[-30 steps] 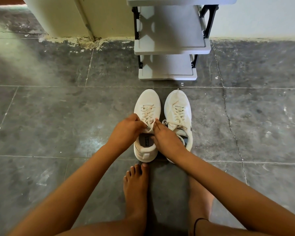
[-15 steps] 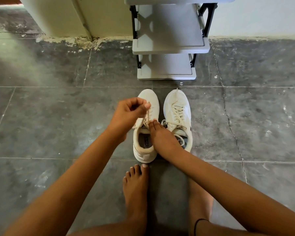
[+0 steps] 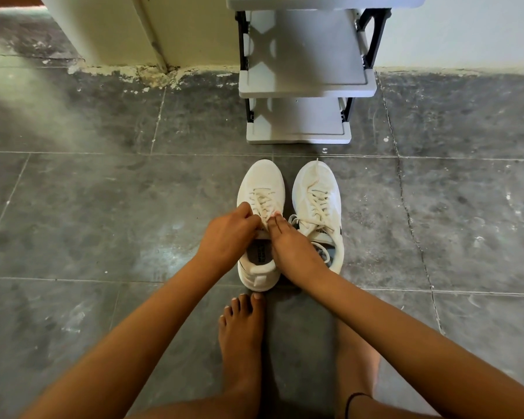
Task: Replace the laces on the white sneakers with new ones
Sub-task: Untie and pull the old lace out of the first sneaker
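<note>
Evidently the task is at its start. Both sneakers are set side by side on the floor (image 3: 103,207), toes toward a grey rack (image 3: 298,119), and both are threaded with worn, off-white laces.

The left sneaker (image 3: 260,179) is being worked on. Its lace (image 3: 262,201) is crossed through what can be seen of the eyelet rows, so little, if anything, has been pulled out. The left hand (image 3: 227,237) is curled over the top of the lacing, with the lace apparently pinched between thumb and fingers. The right hand (image 3: 294,249) is laid across the collar, fingers stretched forward to the same spot; whether anything is grasped by it cannot be told.

The right sneaker (image 3: 316,189) is untouched, fully laced, with the loops of its lace (image 3: 315,204) left slack on the near side.

No new laces are seen anywhere (they may be out of view).

What is left, then, is judged to be nearly everything: the left lace is to be drawn out row by row, the right sneaker stripped likewise, and both rethreaded and tied. The step in hand is taken to be the loosening of the topmost crossing.
</note>
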Tool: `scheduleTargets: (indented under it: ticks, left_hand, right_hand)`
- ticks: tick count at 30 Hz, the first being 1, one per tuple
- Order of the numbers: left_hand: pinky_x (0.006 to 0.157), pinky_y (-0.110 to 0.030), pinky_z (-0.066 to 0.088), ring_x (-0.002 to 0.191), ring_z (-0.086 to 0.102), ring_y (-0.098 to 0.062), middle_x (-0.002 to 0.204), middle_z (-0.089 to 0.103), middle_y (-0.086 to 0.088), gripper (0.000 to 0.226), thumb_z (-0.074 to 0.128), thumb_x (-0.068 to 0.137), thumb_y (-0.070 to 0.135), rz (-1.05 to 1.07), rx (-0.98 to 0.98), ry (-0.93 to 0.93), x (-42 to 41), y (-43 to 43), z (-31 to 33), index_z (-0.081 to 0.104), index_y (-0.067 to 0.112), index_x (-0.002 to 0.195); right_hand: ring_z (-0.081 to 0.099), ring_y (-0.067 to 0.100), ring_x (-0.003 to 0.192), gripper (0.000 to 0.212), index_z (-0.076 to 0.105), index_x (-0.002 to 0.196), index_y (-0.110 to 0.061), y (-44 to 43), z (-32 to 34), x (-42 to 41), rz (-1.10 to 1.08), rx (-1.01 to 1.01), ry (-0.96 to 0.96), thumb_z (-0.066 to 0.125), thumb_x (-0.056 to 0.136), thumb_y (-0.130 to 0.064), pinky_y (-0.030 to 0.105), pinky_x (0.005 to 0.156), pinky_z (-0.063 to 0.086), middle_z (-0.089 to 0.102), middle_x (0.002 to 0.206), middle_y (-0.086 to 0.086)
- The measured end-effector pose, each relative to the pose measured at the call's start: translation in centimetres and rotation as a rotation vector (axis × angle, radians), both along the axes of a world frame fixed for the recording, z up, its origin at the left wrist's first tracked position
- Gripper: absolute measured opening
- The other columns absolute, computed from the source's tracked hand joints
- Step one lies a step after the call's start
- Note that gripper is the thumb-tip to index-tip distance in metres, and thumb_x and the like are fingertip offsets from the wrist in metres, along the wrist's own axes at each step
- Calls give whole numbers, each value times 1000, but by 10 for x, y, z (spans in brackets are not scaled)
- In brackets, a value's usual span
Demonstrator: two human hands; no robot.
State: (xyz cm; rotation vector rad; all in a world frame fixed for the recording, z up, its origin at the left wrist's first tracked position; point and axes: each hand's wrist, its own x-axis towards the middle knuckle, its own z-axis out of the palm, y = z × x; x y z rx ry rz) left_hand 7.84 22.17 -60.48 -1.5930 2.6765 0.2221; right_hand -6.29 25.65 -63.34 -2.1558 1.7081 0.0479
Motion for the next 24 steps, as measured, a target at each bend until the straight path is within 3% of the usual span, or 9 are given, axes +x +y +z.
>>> scheduleTargets:
  ticks: [3, 5, 7, 9, 13, 15, 19, 22, 24]
  left_hand:
    - [58, -26, 36, 84, 58, -21, 113, 51, -7, 25, 46, 98, 25, -72, -91, -87, -2, 4, -2, 56, 11, 115]
    - [55, -27, 41, 81, 61, -22, 109, 54, -10, 23, 56, 92, 18, -123, -116, -125, 0, 11, 0, 58, 7, 113]
    - [42, -24, 42, 61, 62, -21, 89, 62, -12, 26, 78, 72, 13, -161, -182, -103, 3, 16, 3, 69, 5, 95]
    - [35, -21, 39, 48, 59, -19, 75, 63, -11, 29, 88, 58, 12, -138, -228, -57, 3, 17, 2, 71, 5, 80]
    - [62, -27, 48, 82, 60, -23, 112, 53, -12, 23, 57, 92, 19, -2, -88, 6, -6, 15, -12, 59, 6, 111]
    - [69, -26, 46, 88, 57, -22, 115, 50, -8, 22, 54, 93, 18, 66, 18, 185, -2, 10, -12, 59, 7, 111]
    - [68, -12, 42, 75, 54, -15, 87, 57, -5, 4, 65, 85, 7, 151, 309, 706, 13, 1, 1, 64, 6, 89]
    - [67, -22, 49, 70, 56, -10, 78, 59, 2, 8, 63, 87, 8, 262, 462, 896, 18, 8, 3, 61, 15, 84]
    - [68, -24, 49, 70, 58, -11, 81, 61, 1, 5, 64, 86, 10, 294, 415, 886, 17, 10, 1, 64, 15, 85]
  right_hand:
    - [16, 27, 144, 55, 4, 149, -2, 0, 1, 0, -8, 2, -6, 29, 100, -7, 28, 115, 15, 7, 157, 19]
    - [15, 27, 145, 53, 4, 149, -2, 0, 1, 0, -8, 4, -5, 27, 101, -8, 28, 115, 13, 8, 157, 19]
    - [15, 27, 145, 52, 5, 149, -2, 0, 1, 0, -10, 4, -12, 26, 102, -9, 29, 115, 14, 8, 157, 19]
    - [15, 28, 145, 53, 5, 149, -3, 1, 2, 0, -10, 8, -11, 27, 102, -9, 31, 115, 17, 8, 157, 19]
    - [17, 28, 144, 55, 5, 149, -3, 1, 3, 0, -17, 14, 0, 30, 101, -8, 33, 114, 22, 8, 157, 19]
    - [18, 29, 144, 54, 4, 149, -1, 1, 3, 0, -19, 12, 13, 29, 101, -8, 33, 114, 24, 7, 156, 21]
    - [18, 31, 143, 56, 3, 149, -1, 1, 2, 1, -29, 15, 32, 32, 101, -8, 35, 114, 26, 7, 156, 21]
    - [16, 31, 144, 58, 2, 149, -1, 1, 2, 1, -17, 26, 53, 34, 100, -7, 36, 114, 26, 6, 156, 22]
    - [16, 32, 144, 59, 2, 149, -1, 0, 1, 1, 0, 26, 62, 34, 100, -7, 37, 113, 26, 5, 156, 22]
